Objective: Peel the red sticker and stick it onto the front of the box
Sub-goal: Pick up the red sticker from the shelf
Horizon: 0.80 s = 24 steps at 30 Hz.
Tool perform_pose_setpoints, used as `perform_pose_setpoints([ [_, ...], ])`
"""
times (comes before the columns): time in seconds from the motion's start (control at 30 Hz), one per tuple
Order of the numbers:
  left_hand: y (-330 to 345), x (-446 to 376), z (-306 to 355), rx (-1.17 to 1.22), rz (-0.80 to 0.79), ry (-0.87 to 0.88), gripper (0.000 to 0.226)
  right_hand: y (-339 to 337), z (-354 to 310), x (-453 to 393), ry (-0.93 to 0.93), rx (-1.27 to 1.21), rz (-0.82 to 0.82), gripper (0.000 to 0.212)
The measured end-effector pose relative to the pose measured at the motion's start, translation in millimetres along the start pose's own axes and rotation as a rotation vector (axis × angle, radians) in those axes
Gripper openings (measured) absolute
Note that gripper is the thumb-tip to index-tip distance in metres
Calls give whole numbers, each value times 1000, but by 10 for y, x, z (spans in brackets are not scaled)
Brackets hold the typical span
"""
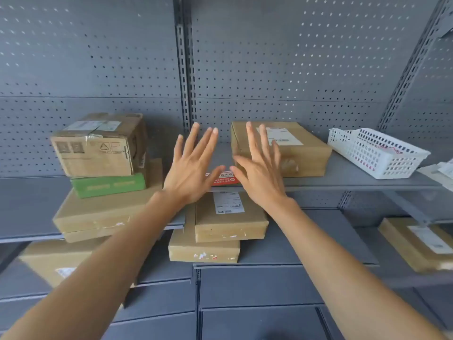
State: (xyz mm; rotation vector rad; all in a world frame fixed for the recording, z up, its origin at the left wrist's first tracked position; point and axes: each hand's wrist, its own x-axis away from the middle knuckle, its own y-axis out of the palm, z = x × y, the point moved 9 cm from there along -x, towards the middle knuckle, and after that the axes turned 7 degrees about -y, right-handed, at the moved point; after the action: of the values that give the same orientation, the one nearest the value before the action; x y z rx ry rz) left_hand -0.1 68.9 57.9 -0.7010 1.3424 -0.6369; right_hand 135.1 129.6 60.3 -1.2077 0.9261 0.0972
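Note:
A red sticker with white print lies at the front edge of the upper grey shelf, between my two thumbs. My left hand is spread flat with fingers apart, just left of the sticker and partly covering it. My right hand is also spread wide, just right of it, in front of a flat brown box with a white label on top. Both hands hold nothing. Much of the sticker is hidden by my thumbs.
A white plastic basket stands on the same shelf at the right. A taped carton sits on a green box and flat boxes at the left. Two stacked labelled boxes rest on the shelf below. Perforated grey panels form the back wall.

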Motion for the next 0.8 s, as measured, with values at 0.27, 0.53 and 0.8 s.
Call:
perform_pose_setpoints([
  [0.27,441,324,-26,-72,-200,41,46,327,-109,345,7,65,-112,32],
  [0.53,387,393,-52,18,-49,84,32,305,-17,511,80,11,-62,41],
  [0.8,125,406,-93,140,128,80,13,285,138,609,382,-358,94,12],
])
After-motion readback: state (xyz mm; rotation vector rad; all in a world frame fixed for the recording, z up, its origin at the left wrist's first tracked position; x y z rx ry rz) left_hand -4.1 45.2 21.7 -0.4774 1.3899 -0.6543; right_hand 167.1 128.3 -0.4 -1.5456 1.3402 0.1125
